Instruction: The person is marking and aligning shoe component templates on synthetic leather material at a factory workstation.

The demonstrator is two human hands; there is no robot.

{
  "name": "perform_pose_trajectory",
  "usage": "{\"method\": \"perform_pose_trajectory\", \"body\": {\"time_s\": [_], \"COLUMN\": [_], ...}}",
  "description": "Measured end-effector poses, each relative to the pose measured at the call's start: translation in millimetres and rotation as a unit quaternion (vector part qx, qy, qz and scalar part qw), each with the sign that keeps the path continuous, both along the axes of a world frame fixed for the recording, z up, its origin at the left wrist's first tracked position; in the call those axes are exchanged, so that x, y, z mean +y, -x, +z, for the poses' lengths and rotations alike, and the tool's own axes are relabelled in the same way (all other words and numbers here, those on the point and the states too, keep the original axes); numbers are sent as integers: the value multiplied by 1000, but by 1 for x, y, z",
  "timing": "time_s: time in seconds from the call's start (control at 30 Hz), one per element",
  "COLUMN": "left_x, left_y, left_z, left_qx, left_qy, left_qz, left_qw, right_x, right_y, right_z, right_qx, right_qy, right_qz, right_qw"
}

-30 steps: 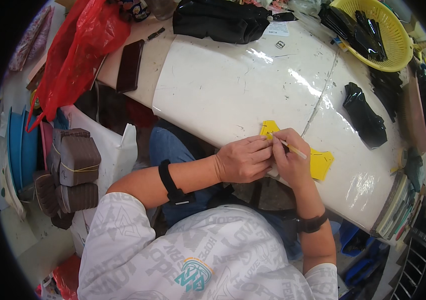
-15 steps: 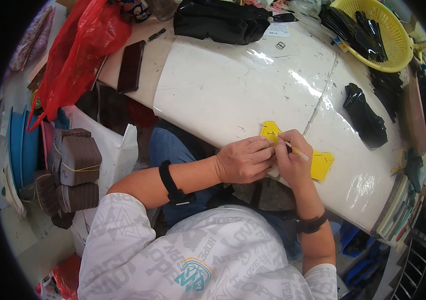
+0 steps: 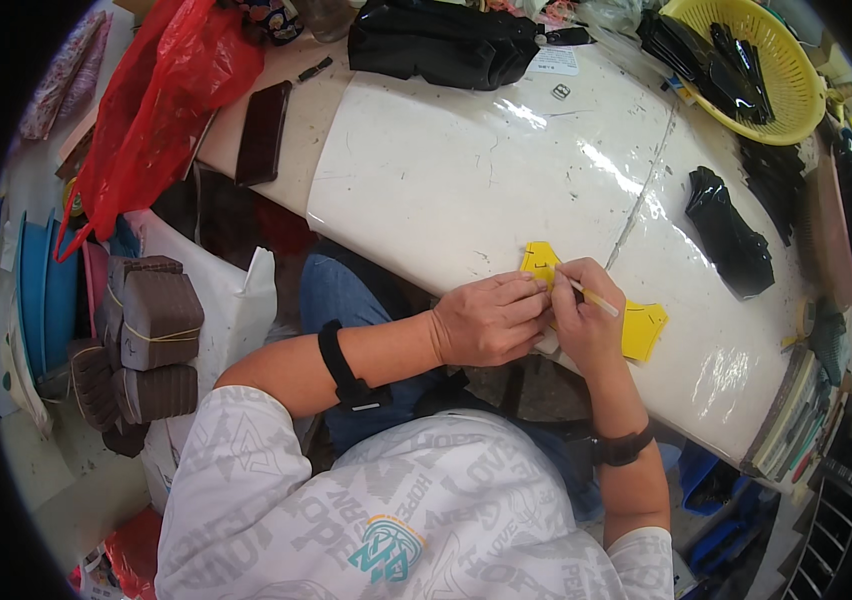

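My left hand (image 3: 491, 322) lies at the near edge of the table, its fingers bent together and pressing on a flat yellow piece (image 3: 539, 257) with dark pen lines on it. Close against it, my right hand (image 3: 588, 325) pinches a thin whitish pen (image 3: 602, 302), whose tip is hidden behind the fingers. More yellow, a flat pointed shape (image 3: 644, 330) with short dark marks, shows to the right of my right hand. Whether both yellow parts belong to one piece I cannot tell, since my hands cover the space between.
A glossy black folded piece (image 3: 729, 232) lies on the white table (image 3: 466, 170) to the right. Along the back are a black pouch (image 3: 443, 45) and a yellow basket (image 3: 796, 75). A phone (image 3: 263, 133), red bag (image 3: 161, 100) and banded brown stacks (image 3: 161, 318) are left.
Both hands stay in nearly the same place. The pen has shifted very slightly in my right fingers.
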State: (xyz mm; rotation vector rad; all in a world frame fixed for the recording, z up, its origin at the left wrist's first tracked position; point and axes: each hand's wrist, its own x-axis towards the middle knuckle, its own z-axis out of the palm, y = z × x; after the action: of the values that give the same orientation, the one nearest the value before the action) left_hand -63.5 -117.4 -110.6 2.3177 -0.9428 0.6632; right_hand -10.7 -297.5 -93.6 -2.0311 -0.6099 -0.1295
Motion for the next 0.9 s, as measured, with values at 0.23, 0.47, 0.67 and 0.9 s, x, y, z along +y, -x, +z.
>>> {"method": "perform_pose_trajectory", "body": {"time_s": [0.23, 0.47, 0.67, 0.9], "left_x": [0, -3, -2, -2], "left_y": [1, 2, 2, 2], "left_z": [1, 5, 6, 4], "left_qx": [9, 11, 19, 18], "left_qy": [0, -31, -26, -22], "left_qz": [9, 24, 25, 22], "left_qw": [1000, 999, 999, 999], "right_x": [-3, -14, -12, -10], "right_y": [2, 8, 5, 4], "right_z": [-3, -6, -8, -2], "right_qx": [11, -4, 2, 15], "right_qy": [-23, -33, -15, -10], "right_qz": [-25, -63, -49, -37], "right_qw": [999, 997, 999, 999]}}
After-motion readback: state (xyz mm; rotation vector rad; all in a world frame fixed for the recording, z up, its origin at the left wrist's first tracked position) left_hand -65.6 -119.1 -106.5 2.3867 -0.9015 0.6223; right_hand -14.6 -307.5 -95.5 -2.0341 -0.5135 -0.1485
